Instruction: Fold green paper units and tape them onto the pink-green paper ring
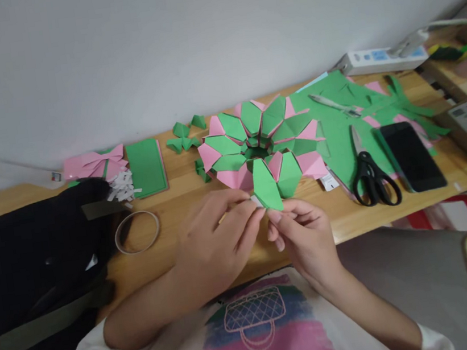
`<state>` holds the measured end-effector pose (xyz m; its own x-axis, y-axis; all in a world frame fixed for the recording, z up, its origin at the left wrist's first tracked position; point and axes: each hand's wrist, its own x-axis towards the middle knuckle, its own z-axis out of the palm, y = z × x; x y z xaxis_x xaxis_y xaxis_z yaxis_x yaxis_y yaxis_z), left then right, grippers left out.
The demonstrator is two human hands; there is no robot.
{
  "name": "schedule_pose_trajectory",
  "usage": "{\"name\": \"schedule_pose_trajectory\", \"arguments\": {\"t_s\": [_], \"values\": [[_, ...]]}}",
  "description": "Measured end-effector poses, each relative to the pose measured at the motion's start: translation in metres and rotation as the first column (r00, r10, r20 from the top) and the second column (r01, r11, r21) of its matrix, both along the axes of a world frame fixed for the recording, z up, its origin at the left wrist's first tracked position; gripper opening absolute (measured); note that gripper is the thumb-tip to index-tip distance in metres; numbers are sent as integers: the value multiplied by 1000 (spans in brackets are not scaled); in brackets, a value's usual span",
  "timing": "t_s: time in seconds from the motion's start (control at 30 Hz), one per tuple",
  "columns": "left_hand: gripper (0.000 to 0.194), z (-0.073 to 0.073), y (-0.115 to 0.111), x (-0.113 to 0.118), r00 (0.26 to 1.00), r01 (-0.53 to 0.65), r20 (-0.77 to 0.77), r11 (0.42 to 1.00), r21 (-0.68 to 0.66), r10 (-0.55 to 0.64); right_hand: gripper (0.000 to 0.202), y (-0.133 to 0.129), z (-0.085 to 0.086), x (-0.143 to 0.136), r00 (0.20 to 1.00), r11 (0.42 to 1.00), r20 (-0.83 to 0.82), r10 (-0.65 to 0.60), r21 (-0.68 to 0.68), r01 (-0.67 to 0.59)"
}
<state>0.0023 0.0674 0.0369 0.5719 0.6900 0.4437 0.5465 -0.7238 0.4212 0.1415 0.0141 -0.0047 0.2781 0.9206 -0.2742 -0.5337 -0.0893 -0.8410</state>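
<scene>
A ring-shaped folded paper flower (232, 126) with green and pink petals stands on the wooden table, a dark hollow at its centre. My right hand (305, 234) pinches the lower tip of its nearest green petal (266, 185) between thumb and fingers. From the left, my left hand (219, 234) has its fingertips closed at the same petal's edge, on a small white strip (256, 200). Part of that strip is hidden by the fingers. Small green folded paper pieces (183, 143) lie behind the flower on its left.
Black-handled scissors (371, 180), a phone (412, 154) and a utility knife (335, 105) rest right, among green sheets and scraps. Left are a tape roll (116, 236), white paper bits (122, 187), stacked green paper (145, 168) and a black bag (33, 259). A power strip (382, 60) stands behind.
</scene>
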Motion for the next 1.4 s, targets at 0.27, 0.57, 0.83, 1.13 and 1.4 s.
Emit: {"name": "schedule_pose_trajectory", "arguments": {"t_s": [0.27, 0.57, 0.83, 1.13, 1.4], "values": [[14, 0, -5, -2, 986, 87, -154, 984, 154, -63, 6, 0, -1, -1, 998, 999, 38, 40, 26, -41], [11, -4, -8, -2, 979, 44, -202, 956, 289, 16, 8, 1, -4, -2, 996, 998, 82, 42, 52, -46], [15, -7, -5, 0, 995, 36, -101, 975, 220, -14, 10, 1, -2, 0, 995, 998, 86, 40, 43, -43], [10, -11, -6, 3, 996, 17, -88, 975, 219, 3, 10, 2, -3, 0, 996, 999, 77, 43, 19, -45], [18, 5, 54, -42, 753, -614, -117, 755, 231, 648, 22, -6, -13, 16, 996, 999, 78, 38, -38, -35]]}}
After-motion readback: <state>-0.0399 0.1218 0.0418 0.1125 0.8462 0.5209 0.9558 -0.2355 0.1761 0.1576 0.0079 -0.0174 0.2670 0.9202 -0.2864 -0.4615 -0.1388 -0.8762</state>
